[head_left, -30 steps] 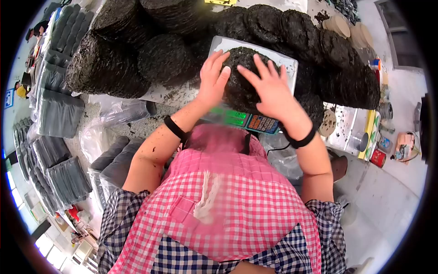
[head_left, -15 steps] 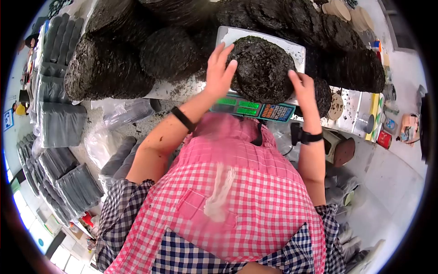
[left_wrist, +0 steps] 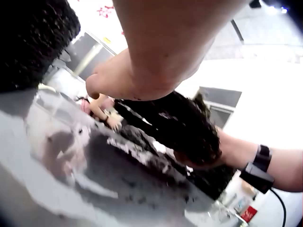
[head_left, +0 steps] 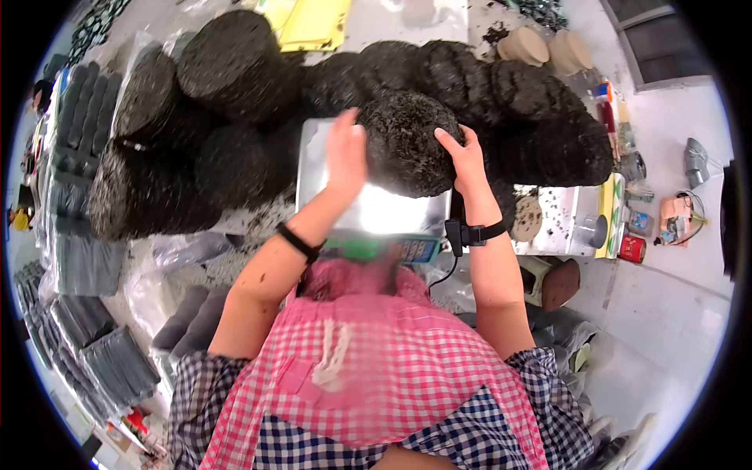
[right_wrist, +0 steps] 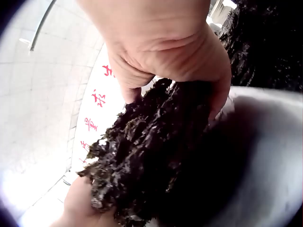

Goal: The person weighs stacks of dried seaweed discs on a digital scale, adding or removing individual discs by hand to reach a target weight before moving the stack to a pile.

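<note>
A thick, round stack of dark dried seaweed sheets [head_left: 411,145] is held tilted over the far part of a scale's metal plate [head_left: 392,207]. My right hand [head_left: 468,160] grips its right edge, the thumb on the near face. In the right wrist view, the fingers of that hand [right_wrist: 175,52] reach round the ragged rim. My left hand [head_left: 346,155], blurred, is at the stack's left edge with its fingers extended. From the left wrist, the left hand [left_wrist: 137,78] overlaps one end of the stack [left_wrist: 175,125], and the right hand is partly hidden behind the other.
More seaweed stacks [head_left: 231,66] line the table behind and on both sides. Yellow sheets [head_left: 313,23] lie at the back. Brown round pads [head_left: 523,47] stand at the back right, and a red can [head_left: 632,248] is at the right. Wrapped dark bundles [head_left: 121,364] fill the left side.
The stack has come up off the flat plate and tilted, baring much of the metal. My right hand has gone from spread on top to gripping the right edge; the left stays at the left side.
</note>
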`<state>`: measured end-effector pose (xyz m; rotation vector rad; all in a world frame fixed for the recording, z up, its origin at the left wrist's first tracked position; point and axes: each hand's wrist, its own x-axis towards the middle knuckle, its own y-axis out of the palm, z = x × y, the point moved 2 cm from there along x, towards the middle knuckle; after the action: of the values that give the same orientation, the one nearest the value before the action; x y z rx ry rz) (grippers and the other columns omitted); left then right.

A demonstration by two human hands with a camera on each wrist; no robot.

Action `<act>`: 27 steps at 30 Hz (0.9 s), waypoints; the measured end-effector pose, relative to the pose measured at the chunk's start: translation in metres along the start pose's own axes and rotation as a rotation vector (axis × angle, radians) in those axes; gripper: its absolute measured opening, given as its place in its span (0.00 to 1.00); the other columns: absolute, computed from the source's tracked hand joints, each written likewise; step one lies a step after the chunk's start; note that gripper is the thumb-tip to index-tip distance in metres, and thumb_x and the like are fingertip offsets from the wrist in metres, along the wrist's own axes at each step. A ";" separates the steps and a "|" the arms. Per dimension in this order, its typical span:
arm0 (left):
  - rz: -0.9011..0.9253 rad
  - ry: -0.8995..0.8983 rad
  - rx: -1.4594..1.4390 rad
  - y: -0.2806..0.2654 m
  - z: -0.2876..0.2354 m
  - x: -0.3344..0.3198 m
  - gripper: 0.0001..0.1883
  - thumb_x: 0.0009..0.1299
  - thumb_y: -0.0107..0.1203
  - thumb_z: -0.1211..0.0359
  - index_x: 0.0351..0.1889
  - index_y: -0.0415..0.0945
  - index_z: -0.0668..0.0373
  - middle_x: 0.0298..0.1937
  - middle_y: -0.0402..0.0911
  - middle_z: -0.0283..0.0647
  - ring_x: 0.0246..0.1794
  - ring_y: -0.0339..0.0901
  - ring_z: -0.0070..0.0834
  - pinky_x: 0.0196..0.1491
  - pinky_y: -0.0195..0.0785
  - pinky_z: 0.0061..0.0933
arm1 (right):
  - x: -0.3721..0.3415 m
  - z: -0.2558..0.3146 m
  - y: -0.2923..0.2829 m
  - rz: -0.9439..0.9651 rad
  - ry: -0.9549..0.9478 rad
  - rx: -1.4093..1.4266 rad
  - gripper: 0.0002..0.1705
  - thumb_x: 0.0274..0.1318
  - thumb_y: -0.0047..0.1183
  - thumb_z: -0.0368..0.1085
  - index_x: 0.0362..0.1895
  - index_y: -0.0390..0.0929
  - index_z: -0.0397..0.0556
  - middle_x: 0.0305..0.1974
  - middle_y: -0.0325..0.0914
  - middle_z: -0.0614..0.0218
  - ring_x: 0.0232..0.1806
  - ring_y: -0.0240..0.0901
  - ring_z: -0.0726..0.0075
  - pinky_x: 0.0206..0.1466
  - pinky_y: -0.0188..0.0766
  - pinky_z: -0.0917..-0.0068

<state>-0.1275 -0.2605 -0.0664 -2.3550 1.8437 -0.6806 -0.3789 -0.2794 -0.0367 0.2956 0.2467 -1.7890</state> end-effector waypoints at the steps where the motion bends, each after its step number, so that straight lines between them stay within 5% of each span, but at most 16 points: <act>1: -0.007 0.101 0.025 -0.026 -0.020 0.014 0.24 0.84 0.41 0.61 0.70 0.70 0.66 0.69 0.73 0.56 0.71 0.67 0.53 0.77 0.54 0.46 | 0.017 0.010 -0.014 -0.010 -0.015 0.031 0.47 0.54 0.77 0.43 0.69 0.66 0.31 0.58 0.78 0.51 0.58 0.77 0.61 0.60 0.75 0.65; 4: -0.030 0.100 0.242 -0.115 -0.027 0.029 0.22 0.78 0.48 0.66 0.66 0.75 0.67 0.68 0.75 0.51 0.71 0.70 0.47 0.75 0.57 0.43 | 0.081 0.050 -0.069 -0.064 -0.077 0.122 0.43 0.55 0.75 0.44 0.66 0.70 0.30 0.58 0.79 0.52 0.57 0.77 0.61 0.60 0.74 0.64; 6: -0.078 0.055 0.422 -0.170 -0.005 0.012 0.23 0.75 0.53 0.72 0.68 0.73 0.67 0.69 0.76 0.50 0.71 0.70 0.45 0.76 0.56 0.43 | 0.117 0.074 -0.098 -0.297 -0.089 0.037 0.51 0.56 0.74 0.46 0.73 0.60 0.29 0.60 0.78 0.51 0.58 0.77 0.59 0.59 0.75 0.62; 7: -0.088 0.043 0.600 -0.195 0.009 0.000 0.25 0.73 0.59 0.71 0.68 0.73 0.66 0.68 0.75 0.51 0.71 0.70 0.47 0.75 0.57 0.44 | 0.138 0.079 -0.113 -0.258 -0.104 0.108 0.59 0.54 0.75 0.50 0.76 0.54 0.30 0.63 0.76 0.50 0.59 0.76 0.56 0.61 0.74 0.60; 9: -0.019 -0.020 0.913 -0.223 0.035 -0.025 0.41 0.66 0.71 0.60 0.74 0.65 0.64 0.77 0.66 0.53 0.77 0.62 0.52 0.77 0.55 0.49 | 0.186 0.073 -0.141 -0.448 -0.041 -0.101 0.60 0.51 0.77 0.54 0.74 0.59 0.30 0.63 0.76 0.47 0.59 0.77 0.48 0.63 0.73 0.55; 11: 0.156 -0.115 1.189 -0.234 0.064 -0.045 0.51 0.60 0.76 0.52 0.77 0.61 0.63 0.81 0.60 0.53 0.81 0.56 0.53 0.79 0.53 0.51 | 0.234 0.055 -0.163 -0.423 -0.188 -0.377 0.56 0.52 0.75 0.57 0.72 0.64 0.30 0.62 0.77 0.43 0.59 0.77 0.43 0.65 0.72 0.52; 12: 0.176 -0.148 1.187 -0.234 0.075 -0.050 0.53 0.58 0.76 0.51 0.78 0.61 0.63 0.81 0.59 0.54 0.81 0.56 0.53 0.79 0.53 0.51 | 0.247 0.046 -0.166 -0.406 -0.258 -0.515 0.54 0.53 0.74 0.59 0.70 0.67 0.30 0.61 0.77 0.42 0.60 0.77 0.40 0.65 0.72 0.51; 15: 0.254 -0.183 1.171 -0.236 0.091 -0.050 0.56 0.56 0.77 0.48 0.78 0.60 0.63 0.80 0.60 0.56 0.80 0.58 0.54 0.78 0.55 0.50 | 0.237 0.052 -0.157 -0.756 -0.435 -1.080 0.41 0.59 0.67 0.56 0.61 0.77 0.31 0.52 0.82 0.36 0.57 0.79 0.34 0.61 0.73 0.49; 17: 0.304 -0.193 1.182 -0.239 0.086 -0.043 0.56 0.56 0.77 0.47 0.78 0.61 0.64 0.78 0.65 0.57 0.77 0.63 0.54 0.77 0.59 0.49 | 0.162 0.104 -0.133 -0.643 -0.526 -1.239 0.34 0.62 0.62 0.52 0.55 0.80 0.30 0.45 0.83 0.34 0.53 0.80 0.30 0.58 0.75 0.46; 18: 0.293 -0.135 1.161 -0.245 0.080 -0.043 0.55 0.56 0.76 0.47 0.77 0.63 0.63 0.76 0.68 0.56 0.75 0.66 0.53 0.75 0.62 0.47 | 0.123 0.114 -0.121 -0.534 -0.751 -1.070 0.27 0.63 0.61 0.45 0.53 0.81 0.31 0.41 0.84 0.36 0.47 0.81 0.26 0.54 0.76 0.45; 19: 0.274 -0.078 1.139 -0.248 0.079 -0.040 0.53 0.57 0.76 0.47 0.76 0.65 0.62 0.75 0.71 0.55 0.73 0.70 0.53 0.73 0.65 0.45 | 0.095 0.113 -0.111 -0.359 -0.750 -0.865 0.24 0.65 0.61 0.42 0.55 0.81 0.34 0.44 0.84 0.39 0.49 0.80 0.28 0.56 0.75 0.48; 20: 0.290 -0.120 1.099 -0.255 0.079 -0.039 0.50 0.58 0.75 0.49 0.77 0.65 0.59 0.75 0.70 0.53 0.73 0.70 0.51 0.73 0.66 0.45 | 0.095 0.071 -0.133 -0.503 -0.979 -0.975 0.22 0.67 0.61 0.41 0.57 0.81 0.39 0.51 0.83 0.43 0.53 0.79 0.34 0.58 0.73 0.53; 23: 0.304 -0.166 0.970 -0.275 0.080 -0.039 0.42 0.65 0.71 0.55 0.76 0.68 0.55 0.76 0.70 0.51 0.72 0.71 0.48 0.71 0.68 0.46 | 0.030 0.023 -0.093 -0.118 -0.698 -0.684 0.15 0.69 0.59 0.34 0.57 0.80 0.42 0.54 0.79 0.61 0.49 0.76 0.66 0.55 0.73 0.70; 25: 0.179 -0.094 0.863 -0.287 0.057 -0.031 0.34 0.70 0.65 0.62 0.75 0.69 0.57 0.74 0.73 0.52 0.73 0.71 0.50 0.72 0.67 0.45 | -0.023 0.026 -0.019 0.187 -0.581 -0.539 0.13 0.68 0.59 0.31 0.55 0.81 0.45 0.52 0.80 0.62 0.49 0.78 0.68 0.55 0.74 0.71; 27: -0.025 0.057 0.806 -0.300 0.035 -0.027 0.32 0.70 0.64 0.65 0.72 0.72 0.59 0.72 0.75 0.53 0.73 0.71 0.52 0.72 0.66 0.45 | -0.074 0.045 0.070 0.618 -0.590 -0.542 0.18 0.61 0.62 0.32 0.56 0.81 0.45 0.48 0.83 0.60 0.50 0.81 0.59 0.56 0.77 0.66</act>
<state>0.1528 -0.1593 -0.0085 -1.8229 1.2042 -1.2144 -0.2972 -0.2418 0.0294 -0.4958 0.1794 -1.0746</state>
